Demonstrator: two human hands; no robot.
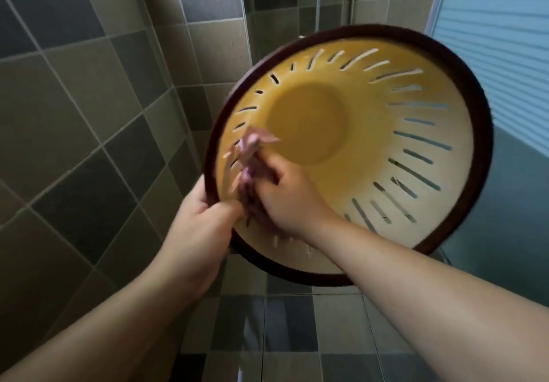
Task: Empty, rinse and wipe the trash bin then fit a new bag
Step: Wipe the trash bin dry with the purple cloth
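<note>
Grey and olive wall tiles (pixel 89 90) fill the background of a small bathroom corner, with a ribbed frosted pane (pixel 490 40) at upper right and chequered floor tiles (pixel 285 328) below; against these the trash bin (pixel 371 120) is held up in the air, tipped so that its open mouth faces the camera and its long axis runs away from the person, toward the wall corner.

Inside, the left wall of the bin lies directly under the right hand (pixel 289 200); its fingers are curled round a pinkish cloth (pixel 252 159) and press it against that wall, just inside the dark rim (pixel 487 132); the cloth is blurred, so the exact pinch cannot be told. Beside it, the left hand (pixel 202 218) grips the rim at its lower left, fingers wrapped over the edge and thumb inside, almost touching the right hand; both are at the same side, so the far right wall is the harder reach and would seem to call for turning the bin.

Yellow to cream in colour, the bin has a round plain bottom and long slots cut through its flaring wall; it looks empty, and the wiping step seems under way, with no bag fitted yet.
</note>
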